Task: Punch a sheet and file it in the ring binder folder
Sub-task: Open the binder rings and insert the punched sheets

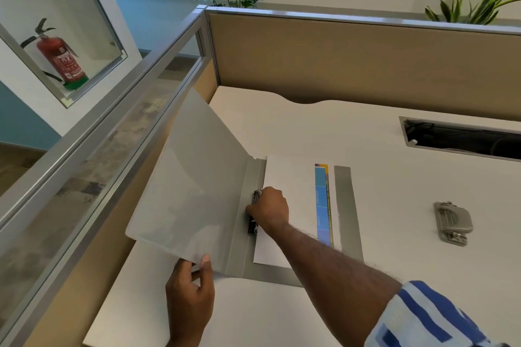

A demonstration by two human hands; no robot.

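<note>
Working the ring clip with the cover held back

Your right hand (267,210) is closed over the ring mechanism (253,227); press squarely while your left hand (190,290) pinches the cover (191,186) open, keeping the sheet (293,186) flat beside the spine.

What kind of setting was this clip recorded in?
Most likely an office cubicle: a white desk enclosed by tan partition panels, with a cable cutout in the desktop, a hole punch lying on it and a fire extinguisher behind the glass.

White desk (394,149), binder (345,205), punch (452,222)
</note>
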